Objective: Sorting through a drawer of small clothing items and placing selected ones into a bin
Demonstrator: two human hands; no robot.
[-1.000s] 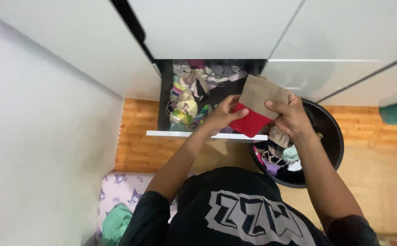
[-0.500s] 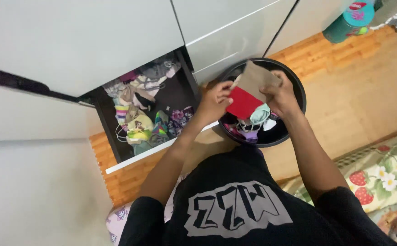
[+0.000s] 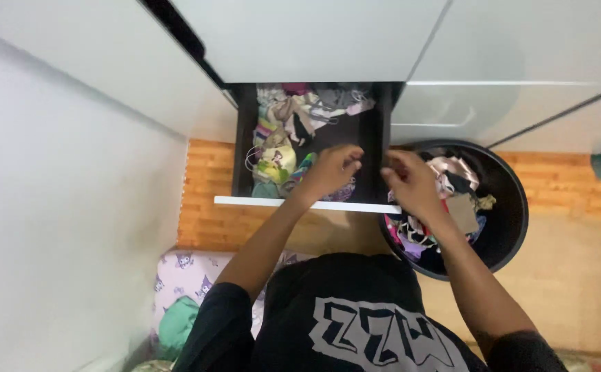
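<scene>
Fingers of my left hand (image 3: 331,171) are curled loosely over the open black drawer (image 3: 377,138), tips bent toward the small folded clothes (image 3: 280,148) packed along its left half; whether anything is pinched between them I cannot tell. That hand sits at about six o'clock within the drawer, just above its white front edge (image 3: 259,202). The clothes run from twelve o'clock down to seven o'clock of the drawer's interior, in mixed pale, green and striped fabrics, while the right half shows bare dark floor.

At three o'clock from the left hand, near it but apart, my right hand (image 3: 410,182) hovers over the drawer's right front corner. Its fingers are half closed, thumb toward forefinger; no item is visible in the grip.

Further toward three o'clock stands the round black plastic basket (image 3: 514,207) on the wooden floor (image 3: 207,186), holding a loose heap of laundry (image 3: 452,189), pink, tan and dark pieces among them.
</scene>
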